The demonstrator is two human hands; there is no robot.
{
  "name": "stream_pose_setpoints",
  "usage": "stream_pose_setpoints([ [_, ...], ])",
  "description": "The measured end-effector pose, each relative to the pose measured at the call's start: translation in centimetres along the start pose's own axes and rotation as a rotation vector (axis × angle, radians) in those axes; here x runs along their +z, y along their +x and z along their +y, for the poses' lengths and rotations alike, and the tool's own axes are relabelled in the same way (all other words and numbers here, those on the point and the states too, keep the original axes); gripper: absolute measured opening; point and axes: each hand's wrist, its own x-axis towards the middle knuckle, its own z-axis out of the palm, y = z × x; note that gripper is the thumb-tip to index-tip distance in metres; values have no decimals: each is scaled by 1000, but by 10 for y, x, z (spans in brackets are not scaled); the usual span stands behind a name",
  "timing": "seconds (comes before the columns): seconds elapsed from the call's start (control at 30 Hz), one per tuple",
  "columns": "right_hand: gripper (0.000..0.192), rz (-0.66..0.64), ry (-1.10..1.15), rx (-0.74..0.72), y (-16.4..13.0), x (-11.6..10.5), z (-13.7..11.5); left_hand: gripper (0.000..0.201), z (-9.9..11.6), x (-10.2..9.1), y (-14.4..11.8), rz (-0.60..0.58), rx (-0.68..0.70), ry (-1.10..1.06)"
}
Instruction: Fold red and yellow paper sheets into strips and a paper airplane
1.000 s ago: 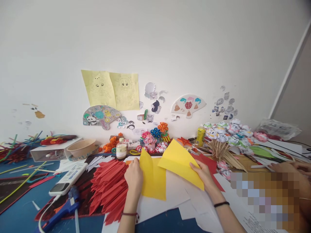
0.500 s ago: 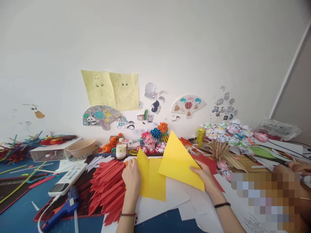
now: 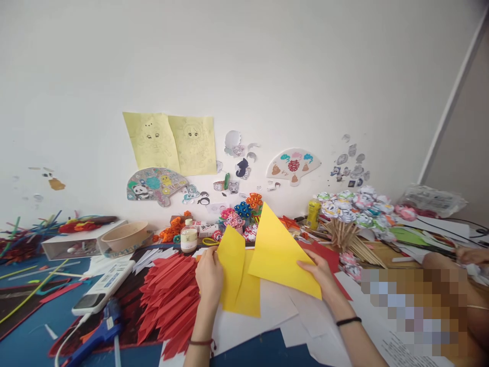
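step: folding the yellow paper (image 3: 267, 260); both side flaps were lifted off the sheet, neither pressed flat yet.
left hand (image 3: 209, 278): closed on the left flap, fingers pinching its outer edge, flap standing nearly upright.
right hand (image 3: 319, 272): closed on the right flap, gripping its lower right edge; flap rose to a point above the hand.
paper position: between the two hands, lower part lying on the white sheets (image 3: 267, 311), just right of the red paper pile (image 3: 168, 295).
next move, my read: needed the flaps brought to the centre line, edges matched, then creased flat.
nearby: glue gun (image 3: 93, 336) at left, well apart; another person's arm (image 3: 454, 260) at far right, not touching the paper.
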Motion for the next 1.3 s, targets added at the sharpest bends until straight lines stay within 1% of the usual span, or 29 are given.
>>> stream_pose_setpoints([
  [0.07,52,-2,24,-7,0,0,-1,22,1,4,-1,-29,-54,-46],
  [0.1,53,4,31,-10,0,-1,-1,24,1,7,-2,-72,-77,-12],
  [0.23,56,38,51,14,-1,0,-3,39,-2,21,-9,-292,-75,279],
  [0.3,56,38,63,28,-1,1,-3,40,-5,26,-12,-339,-72,339],
  [0.4,55,33,67,18,-1,1,-3,37,-8,30,-16,-380,-75,370],
  [0.5,54,48,61,3,-1,0,-3,44,-6,29,-18,-422,-62,415],
  [0.67,55,59,76,7,1,-1,-1,55,0,28,-26,-447,26,601],
  [0.73,54,50,78,-1,2,-2,0,58,1,29,-29,-454,61,629],
  [0.83,53,46,76,1,2,-2,1,64,0,32,-31,-470,100,613],
  [0.93,53,51,74,12,1,-2,0,69,-2,33,-30,-503,91,583],
  [1.07,54,48,77,11,0,-1,-1,66,-5,34,-28,-554,51,542],
  [1.3,53,59,62,12,0,0,1,61,-6,36,-26,-565,27,509],
])
